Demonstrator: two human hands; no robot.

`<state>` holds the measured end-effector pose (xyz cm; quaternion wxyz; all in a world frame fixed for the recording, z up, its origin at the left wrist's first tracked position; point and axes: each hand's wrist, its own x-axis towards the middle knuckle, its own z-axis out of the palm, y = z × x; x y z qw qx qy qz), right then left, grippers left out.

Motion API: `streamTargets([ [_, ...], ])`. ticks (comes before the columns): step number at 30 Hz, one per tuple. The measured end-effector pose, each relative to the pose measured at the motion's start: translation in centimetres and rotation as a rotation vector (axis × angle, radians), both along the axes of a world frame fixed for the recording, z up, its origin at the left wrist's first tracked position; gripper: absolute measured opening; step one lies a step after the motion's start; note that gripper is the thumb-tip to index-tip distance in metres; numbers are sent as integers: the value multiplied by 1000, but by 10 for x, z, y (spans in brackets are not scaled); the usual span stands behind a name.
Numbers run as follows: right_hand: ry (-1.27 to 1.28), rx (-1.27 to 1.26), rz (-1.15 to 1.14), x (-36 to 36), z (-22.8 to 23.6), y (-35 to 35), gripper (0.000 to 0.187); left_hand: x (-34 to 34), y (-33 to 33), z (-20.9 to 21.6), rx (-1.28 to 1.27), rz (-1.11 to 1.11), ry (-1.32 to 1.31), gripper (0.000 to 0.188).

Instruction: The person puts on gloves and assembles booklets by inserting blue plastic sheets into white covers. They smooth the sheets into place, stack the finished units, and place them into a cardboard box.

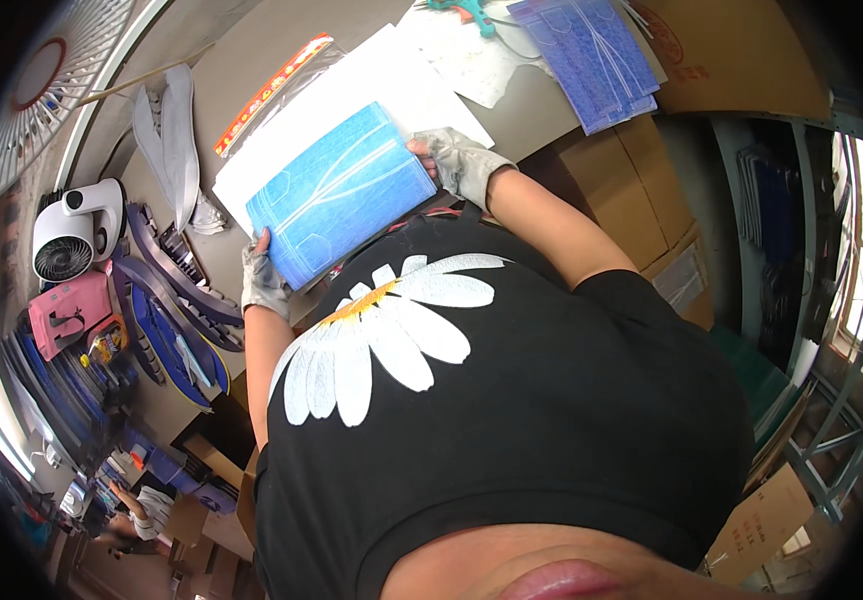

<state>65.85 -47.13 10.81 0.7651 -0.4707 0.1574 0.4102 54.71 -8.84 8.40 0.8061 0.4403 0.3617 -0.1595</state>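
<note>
A flat, light-blue denim-print piece (341,195), rectangular, with pocket shapes and white drawstring-like lines on its face, is held tilted in front of my chest. My left hand (266,275), in a pale glove with bare fingertips, grips its lower left corner, thumb on top. At its right edge my right hand (461,165), gloved the same way, is closed on it with the fingertips showing. White sheets (371,75) lie on the table just beyond it. Whether the piece is a folder or a single panel I cannot tell.
A darker stack of denim-print pieces (591,60) lies far right, near a teal glue gun (471,15). Clear plastic with a red-yellow header strip (276,90) sits beyond the sheets. Left are curved grey-purple parts (166,270) and a white fan (76,230). Cardboard boxes (616,185) stand right.
</note>
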Motion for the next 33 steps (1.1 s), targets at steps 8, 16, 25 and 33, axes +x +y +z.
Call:
streamTargets([
  [8, 103, -19, -131, 2, -3, 2, 16, 2, 0, -10, -30, 32, -103, 56],
  [16, 44, -50, -128, 9, -20, 4, 13, 0, -3, -7, 21, 24, -69, 55],
  [25, 80, -242, -179, 20, 13, 10, 10, -3, 1, -17, 7, 39, -108, 57],
  [33, -6, -379, -21, 37, 13, -18, 15, -15, 21, 5, -28, 102, -148, 57],
])
